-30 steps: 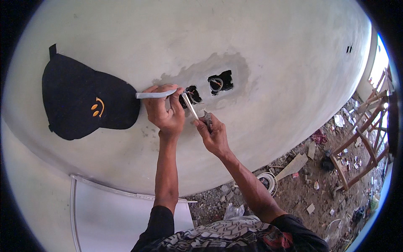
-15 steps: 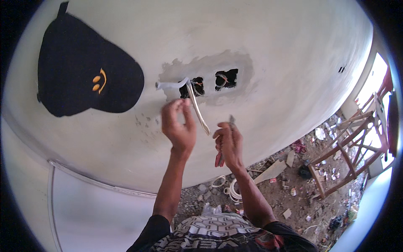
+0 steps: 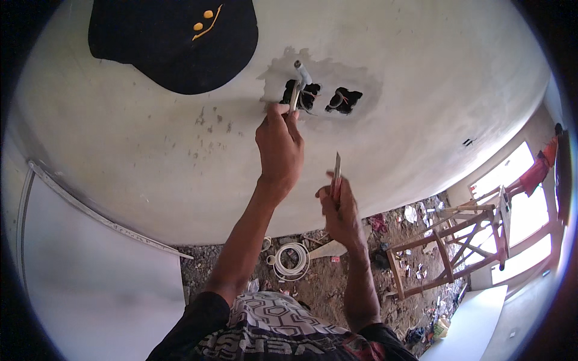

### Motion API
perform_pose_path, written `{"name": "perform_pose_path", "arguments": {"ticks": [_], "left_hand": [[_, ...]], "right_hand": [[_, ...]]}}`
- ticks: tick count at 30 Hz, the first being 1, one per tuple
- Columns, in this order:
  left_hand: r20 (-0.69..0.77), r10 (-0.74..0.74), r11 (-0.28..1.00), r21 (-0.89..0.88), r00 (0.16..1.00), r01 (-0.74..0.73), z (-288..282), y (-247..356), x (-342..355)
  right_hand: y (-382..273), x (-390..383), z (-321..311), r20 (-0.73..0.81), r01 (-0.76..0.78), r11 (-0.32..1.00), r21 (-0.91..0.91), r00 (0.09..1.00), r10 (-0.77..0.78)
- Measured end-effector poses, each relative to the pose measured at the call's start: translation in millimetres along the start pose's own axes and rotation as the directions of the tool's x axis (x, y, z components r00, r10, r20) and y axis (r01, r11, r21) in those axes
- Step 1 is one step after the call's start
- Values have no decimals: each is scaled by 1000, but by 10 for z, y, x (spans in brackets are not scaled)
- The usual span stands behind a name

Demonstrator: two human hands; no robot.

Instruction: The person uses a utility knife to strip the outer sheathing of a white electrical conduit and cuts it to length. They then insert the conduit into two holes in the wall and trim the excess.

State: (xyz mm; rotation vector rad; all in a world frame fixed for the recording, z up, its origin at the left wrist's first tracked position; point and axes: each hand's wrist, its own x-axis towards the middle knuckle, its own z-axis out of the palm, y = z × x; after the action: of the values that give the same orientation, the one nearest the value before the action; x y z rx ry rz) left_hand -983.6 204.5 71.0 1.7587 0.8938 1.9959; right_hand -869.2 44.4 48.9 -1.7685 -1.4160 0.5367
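Observation:
Two square holes are cut in a plastered wall, with wires showing in the left hole (image 3: 312, 96) and the right hole (image 3: 347, 102). A pale cable (image 3: 294, 97) hangs out of the left hole, beside a grey conduit end (image 3: 303, 73) that sticks out from the wall. My left hand (image 3: 280, 150) is closed, pinching the cable just below that hole. Lower and to the right, away from the wall holes, my right hand (image 3: 343, 213) grips a red-handled utility knife (image 3: 337, 171), its pointed blade upward.
A black cap with a yellow smile (image 3: 180, 54) is at the upper left against the wall. White cable coils (image 3: 292, 262) lie on the rubble-strewn floor. To the right stands a wooden trestle (image 3: 448, 253); a white panel (image 3: 102, 259) is at the lower left.
My left hand has moved up and closed on the cable, which hung loose before. The knife has turned so its blade shows upward. The view has shifted, moving the cap higher.

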Motion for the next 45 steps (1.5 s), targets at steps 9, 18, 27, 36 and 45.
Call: {"name": "perform_pose_path", "arguments": {"ticks": [9, 18, 27, 36, 45], "left_hand": [[64, -159, 987, -2, 985, 160, -80, 86, 79], [31, -116, 988, 106, 993, 112, -65, 14, 128], [74, -201, 979, -15, 977, 203, -60, -64, 186], [37, -251, 957, -143, 967, 254, 2, -108, 195], [36, -329, 927, -177, 944, 330, 6, -103, 195]], "right_hand": [[-678, 219, -103, -80, 349, 902, -253, 922, -380], [-840, 385, -105, 6, 397, 716, -574, 877, -481], [-677, 670, -31, -45, 348, 574, -741, 828, -559], [-645, 834, -25, -13, 358, 449, -819, 770, -638], [-648, 850, -23, -38, 309, 424, -851, 769, -638]]}}
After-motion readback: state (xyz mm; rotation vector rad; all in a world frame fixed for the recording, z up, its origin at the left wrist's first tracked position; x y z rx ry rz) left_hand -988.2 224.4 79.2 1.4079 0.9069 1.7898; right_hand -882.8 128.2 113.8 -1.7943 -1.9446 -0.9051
